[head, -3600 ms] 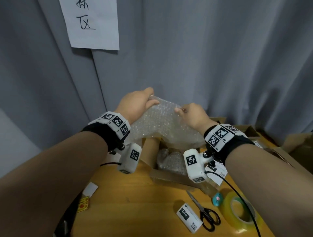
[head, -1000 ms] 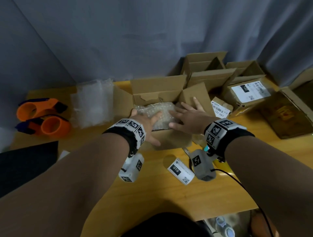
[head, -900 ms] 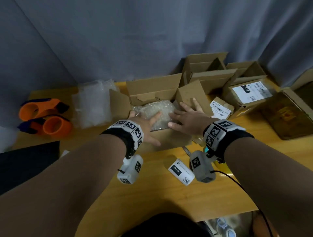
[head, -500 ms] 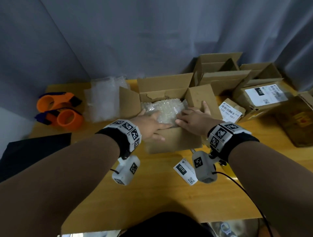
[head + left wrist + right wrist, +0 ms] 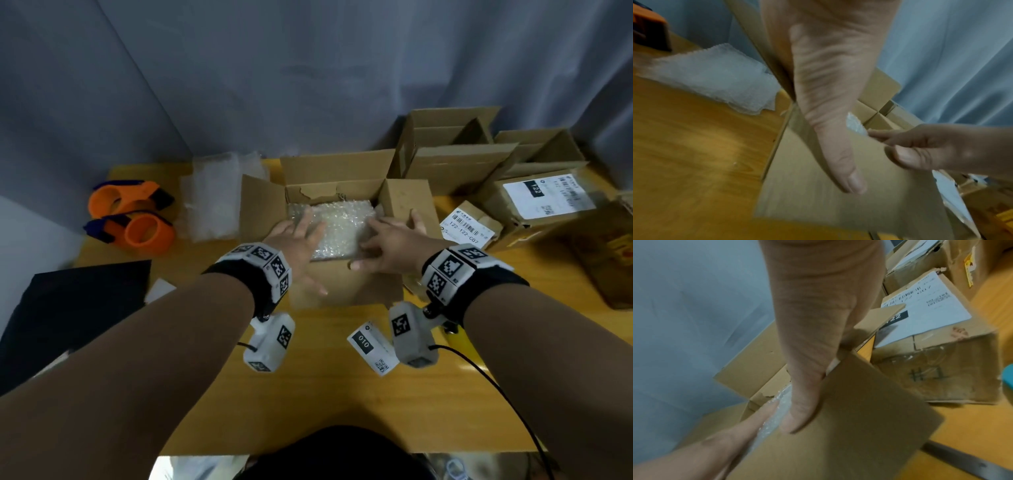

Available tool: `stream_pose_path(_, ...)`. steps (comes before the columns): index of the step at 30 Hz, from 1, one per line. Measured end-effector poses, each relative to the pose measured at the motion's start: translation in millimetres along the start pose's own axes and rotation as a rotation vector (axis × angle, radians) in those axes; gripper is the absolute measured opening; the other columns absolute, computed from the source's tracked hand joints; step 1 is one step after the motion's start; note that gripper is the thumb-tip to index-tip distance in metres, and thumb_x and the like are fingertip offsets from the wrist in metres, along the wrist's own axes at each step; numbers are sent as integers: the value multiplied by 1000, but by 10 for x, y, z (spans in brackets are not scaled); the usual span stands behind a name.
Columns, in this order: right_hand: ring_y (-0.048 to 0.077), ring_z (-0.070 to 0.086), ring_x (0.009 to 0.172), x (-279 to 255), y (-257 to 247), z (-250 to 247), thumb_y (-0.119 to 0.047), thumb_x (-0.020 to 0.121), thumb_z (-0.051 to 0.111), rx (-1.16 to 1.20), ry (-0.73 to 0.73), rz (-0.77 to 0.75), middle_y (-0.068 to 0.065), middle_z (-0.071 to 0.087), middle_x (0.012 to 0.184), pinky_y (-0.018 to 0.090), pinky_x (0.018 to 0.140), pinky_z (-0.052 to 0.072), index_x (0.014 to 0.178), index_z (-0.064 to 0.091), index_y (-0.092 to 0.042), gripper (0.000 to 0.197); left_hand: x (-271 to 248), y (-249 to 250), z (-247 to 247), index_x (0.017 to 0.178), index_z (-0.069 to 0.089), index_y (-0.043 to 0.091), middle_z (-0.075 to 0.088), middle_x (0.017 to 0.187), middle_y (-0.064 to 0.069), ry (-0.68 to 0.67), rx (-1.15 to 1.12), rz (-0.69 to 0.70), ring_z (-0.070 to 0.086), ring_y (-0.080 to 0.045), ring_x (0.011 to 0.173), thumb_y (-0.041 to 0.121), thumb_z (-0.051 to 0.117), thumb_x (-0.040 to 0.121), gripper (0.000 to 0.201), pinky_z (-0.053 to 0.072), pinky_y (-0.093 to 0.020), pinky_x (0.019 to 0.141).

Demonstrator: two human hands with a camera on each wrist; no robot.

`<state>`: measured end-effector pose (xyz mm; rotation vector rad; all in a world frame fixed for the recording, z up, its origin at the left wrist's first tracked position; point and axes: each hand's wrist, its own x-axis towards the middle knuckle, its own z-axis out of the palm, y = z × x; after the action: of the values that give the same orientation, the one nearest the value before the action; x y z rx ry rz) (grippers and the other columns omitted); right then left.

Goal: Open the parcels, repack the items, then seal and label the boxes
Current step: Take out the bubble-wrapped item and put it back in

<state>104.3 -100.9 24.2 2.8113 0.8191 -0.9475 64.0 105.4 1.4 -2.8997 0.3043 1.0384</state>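
An open cardboard box (image 5: 342, 186) stands mid-table with its flaps spread. A sheet of bubble wrap (image 5: 337, 222) lies on top inside it. My left hand (image 5: 301, 236) rests on the wrap's left part with straight fingers, its thumb (image 5: 838, 154) over the box front. My right hand (image 5: 387, 240) lies flat on the wrap's right edge, next to the right flap (image 5: 869, 410). The right thumb (image 5: 803, 386) sits between that flap and the wrap (image 5: 774, 415). Neither hand grips anything. The contents under the wrap are hidden.
Two orange tape dispensers (image 5: 130, 219) and a pile of bubble wrap sheets (image 5: 212, 202) lie to the left. A loose label marked 010 (image 5: 371, 346) lies in front. Labelled parcels (image 5: 544, 202) and empty open boxes (image 5: 452, 154) crowd the right and back. A black mat (image 5: 68, 301) lies at the near left.
The bubble wrap that both hands held up in the air now lies in the box. Over the last second the hands stayed flat on it and spread slightly apart.
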Motion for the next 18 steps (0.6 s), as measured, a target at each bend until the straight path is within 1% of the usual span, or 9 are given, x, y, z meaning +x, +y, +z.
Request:
stream_pose_path(1,17,-4,148,-17,26,13,-73,84,40,-33,-14,-16,-2,3,161,61,111,-15,141,43,-35,69,12,23,34,146,-25,21,-29,153,-15,-5,49,-15,-12,-31,145,83,56,61,133,-3,-45,119)
stream_pose_path(3,17,-4,148,-23,56,59,-72,83,44,-83,-4,-35,-1,2,161,62,110,-14,144,37,-36,71,11,78,57,145,-27,17,-15,156,-19,16,114,-41,-11,-31,146,85,51,63,132,-8,-44,118)
stream_pose_path(7,18,-1,148,11,73,143,-69,85,44,-147,35,-59,1,4,161,64,109,-14,147,29,-36,71,16,94,39,145,-27,19,13,157,-19,36,135,-60,15,-28,145,84,49,65,128,-8,-48,117)
stream_pose_path(9,19,0,148,12,82,169,-64,88,45,-195,50,-75,4,5,161,65,108,-16,148,27,-35,69,22,137,24,146,-23,19,31,152,-14,60,140,-72,31,-27,139,81,51,67,125,-7,-48,117)
stream_pose_path(11,19,2,147,6,74,191,-58,90,45,-233,56,-81,5,6,161,65,107,-17,149,23,-32,68,14,193,15,147,-20,19,44,145,-11,90,136,-99,40,-26,133,76,56,69,123,-5,-46,118)
stream_pose_path(13,19,3,147,-4,61,191,-56,92,43,-249,54,-77,6,7,161,64,107,-18,151,17,-29,69,-4,214,5,147,-20,19,44,144,-11,109,133,-131,38,-26,134,73,59,70,123,-5,-47,118)
stream_pose_path(14,18,4,147,-16,55,177,-57,92,42,-253,48,-78,6,8,161,64,108,-18,151,16,-29,70,-33,216,0,147,-21,20,41,146,-13,109,137,-141,31,-28,138,74,59,69,124,-6,-49,117)
stream_pose_path(16,17,7,147,-51,57,115,-61,93,35,-210,52,-85,4,14,160,61,110,-17,151,18,-28,70,-96,218,-6,147,-22,20,22,154,-18,107,149,-148,11,-33,144,79,56,66,127,-8,-55,115)
stream_pose_path(18,18,16,145,-110,51,18,-62,94,30,-68,131,-80,2,28,156,54,115,-12,148,29,-26,65,-199,231,-45,149,-14,22,4,158,-16,130,144,-167,-3,-34,145,83,47,69,119,-9,-59,113)
